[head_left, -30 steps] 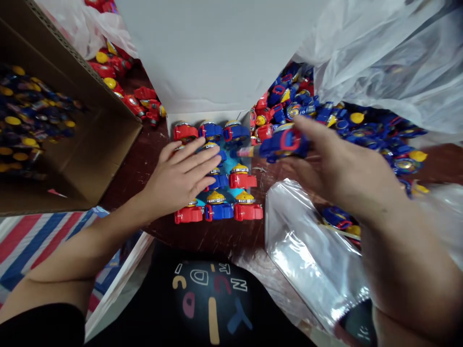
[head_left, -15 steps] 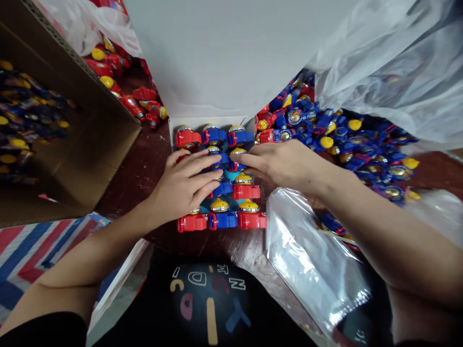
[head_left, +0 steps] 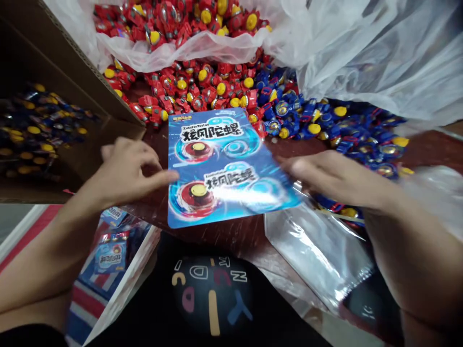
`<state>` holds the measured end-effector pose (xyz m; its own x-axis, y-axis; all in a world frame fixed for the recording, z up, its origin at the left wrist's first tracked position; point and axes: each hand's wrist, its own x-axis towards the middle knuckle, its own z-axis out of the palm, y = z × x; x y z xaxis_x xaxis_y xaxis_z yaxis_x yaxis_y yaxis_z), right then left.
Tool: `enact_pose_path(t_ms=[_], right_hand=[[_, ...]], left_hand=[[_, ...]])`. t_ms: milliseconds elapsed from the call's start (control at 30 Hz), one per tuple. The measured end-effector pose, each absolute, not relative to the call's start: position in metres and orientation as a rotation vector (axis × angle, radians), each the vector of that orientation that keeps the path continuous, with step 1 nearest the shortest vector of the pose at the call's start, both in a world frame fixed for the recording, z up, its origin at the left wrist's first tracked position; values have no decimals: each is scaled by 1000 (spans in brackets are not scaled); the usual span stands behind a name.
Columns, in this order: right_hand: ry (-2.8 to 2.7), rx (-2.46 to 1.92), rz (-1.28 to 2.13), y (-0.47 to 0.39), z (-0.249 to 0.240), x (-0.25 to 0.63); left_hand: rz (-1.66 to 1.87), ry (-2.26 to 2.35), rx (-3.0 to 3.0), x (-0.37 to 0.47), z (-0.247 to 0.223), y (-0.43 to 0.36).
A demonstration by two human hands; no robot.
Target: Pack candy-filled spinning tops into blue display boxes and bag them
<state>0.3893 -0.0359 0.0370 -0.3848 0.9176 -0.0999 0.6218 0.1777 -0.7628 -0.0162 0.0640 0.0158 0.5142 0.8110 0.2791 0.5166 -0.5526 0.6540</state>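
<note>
A flat cardboard box (head_left: 231, 164) with a blue printed lid, showing spinning tops and Chinese lettering, lies in front of me with its lid down. The lid hides whatever is inside. My left hand (head_left: 126, 168) is at the box's left side, fingers apart and thumb tip at the lid's edge. Along the right edge is my right hand (head_left: 329, 176), slightly blurred, fingers stretched toward the lid; I cannot tell whether they touch it.
Red toy tops (head_left: 202, 86) and blue toy tops (head_left: 289, 108) are heaped behind the box. A carton (head_left: 72, 53) with more toys stands left. Clear plastic bags (head_left: 318, 250) lie at front right. White plastic sheeting (head_left: 358, 58) hangs behind. Printed packs (head_left: 110, 255) lie below left.
The white lid that stood upright has come down over the rows of toy tops. My hands have moved apart, off the tops to the box's two sides.
</note>
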Motion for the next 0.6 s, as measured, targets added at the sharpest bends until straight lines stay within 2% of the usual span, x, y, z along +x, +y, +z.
enact_pose_path(t_ms=[100, 367, 600], right_hand=[[-2184, -1348, 1116, -41, 25, 381], [-2159, -1807, 211, -30, -28, 367], [-2239, -1899, -50, -41, -31, 357]], left_hand=[[615, 1003, 2336, -24, 16, 44], [841, 1378, 2661, -9, -4, 30], [896, 1397, 2709, -11, -32, 22]])
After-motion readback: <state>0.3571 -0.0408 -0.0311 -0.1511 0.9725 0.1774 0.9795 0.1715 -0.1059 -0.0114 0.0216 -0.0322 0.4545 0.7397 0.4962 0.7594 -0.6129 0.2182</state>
